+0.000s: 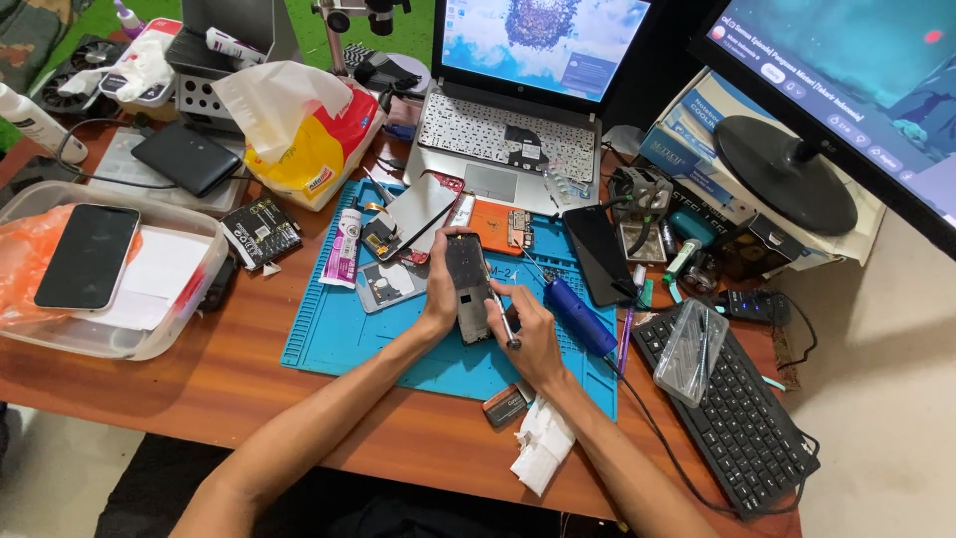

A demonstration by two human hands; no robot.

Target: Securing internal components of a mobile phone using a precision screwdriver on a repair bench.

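An opened phone body (468,284) with its dark insides showing is held upright over the blue work mat (339,329); my left hand (440,299) grips it from the left side. My right hand (533,334) is shut on a thin metal tool (503,321) whose tip touches the phone's lower right edge. A blue-handled screwdriver (581,317) lies on the mat just right of my right hand. Phone parts, a small board (390,284) and an orange piece (496,227) lie on the mat behind the phone.
An open laptop (518,100) stands behind the mat, a monitor (846,90) at right, a black keyboard (742,413) at front right. A clear tub (110,269) with a black phone sits at left. A tissue pack (309,139), a crumpled tissue (543,443) and another black phone (600,254) lie around.
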